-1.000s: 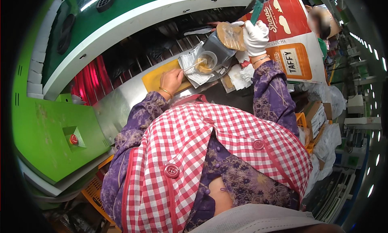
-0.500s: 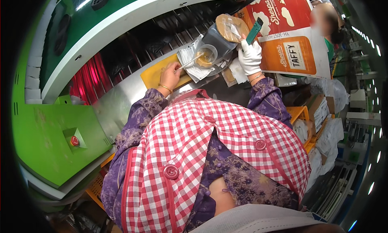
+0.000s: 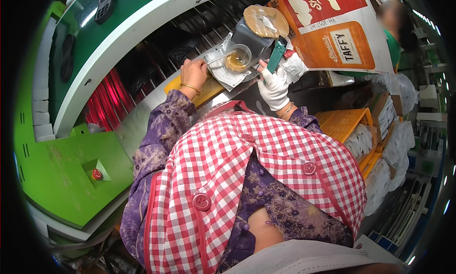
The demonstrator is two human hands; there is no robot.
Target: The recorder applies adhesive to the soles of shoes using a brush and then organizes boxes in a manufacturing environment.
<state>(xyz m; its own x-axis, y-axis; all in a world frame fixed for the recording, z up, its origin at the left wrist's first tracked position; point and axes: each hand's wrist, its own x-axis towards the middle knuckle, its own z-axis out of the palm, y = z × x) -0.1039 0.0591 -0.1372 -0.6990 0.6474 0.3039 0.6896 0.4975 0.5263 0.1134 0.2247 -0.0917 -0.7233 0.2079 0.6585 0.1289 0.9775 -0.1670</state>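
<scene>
My left hand (image 3: 194,76), bare and with a bracelet at the wrist, has its fingers closed on the end of a thin pale stick (image 3: 216,59). The stick's other end reaches into a clear plastic cup (image 3: 241,51) with yellowish-brown stuff in it. The cup stands on folded printed paper (image 3: 219,73). My right hand (image 3: 274,89), in a white glove with some bare fingertips, grips a short green textured strap (image 3: 276,55) upright, just right of the cup. Beyond the cup is a dark container (image 3: 254,36) with a round tan lid-like disc (image 3: 266,21) on top.
A yellow board (image 3: 209,92) lies under my left hand. Printed red-and-orange sheeting (image 3: 332,41) hangs at the back right, a person beyond it. A yellow crate (image 3: 344,122) stands at right. A green machine with a red button (image 3: 97,174) is at left, beside the roller conveyor (image 3: 175,51).
My right hand has moved left and closer to me with the green strap, nearer the cup. My left hand has shifted slightly left and away, still on the stick. The view has shifted a little.
</scene>
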